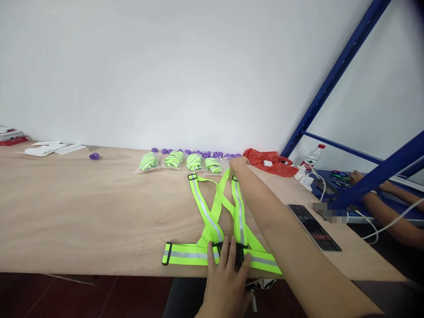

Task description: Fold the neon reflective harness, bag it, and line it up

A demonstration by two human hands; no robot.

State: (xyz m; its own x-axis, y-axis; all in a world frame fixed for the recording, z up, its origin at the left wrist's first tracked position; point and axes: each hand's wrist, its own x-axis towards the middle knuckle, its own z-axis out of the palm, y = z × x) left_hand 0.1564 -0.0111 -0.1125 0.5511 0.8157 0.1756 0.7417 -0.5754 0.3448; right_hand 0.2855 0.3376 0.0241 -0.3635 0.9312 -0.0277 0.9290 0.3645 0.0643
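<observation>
A fluorescent yellow-green reflective vest (207, 214) made of straps with silver stripes lies spread on the table, its straps crossing in the middle. My left hand (227, 274) rests with spread fingers on the black centre piece of its waist belt, near the table's front edge. Stretched far forward, my right hand (239, 163) is by the top of the vest, beside a red plastic bag. Its fingers are turned away from view, so what they hold cannot be made out. Several folded vests in clear bags (174, 159) stand in a row left of it.
Behind the packed vests, several small purple pieces (212, 154) line the wall. A red plastic bag (274, 163) and a phone (314, 227) lie on the right, near a bottle (313, 157). Blue metal beams (338, 75) rise there; another person's arm (391, 216) is beyond.
</observation>
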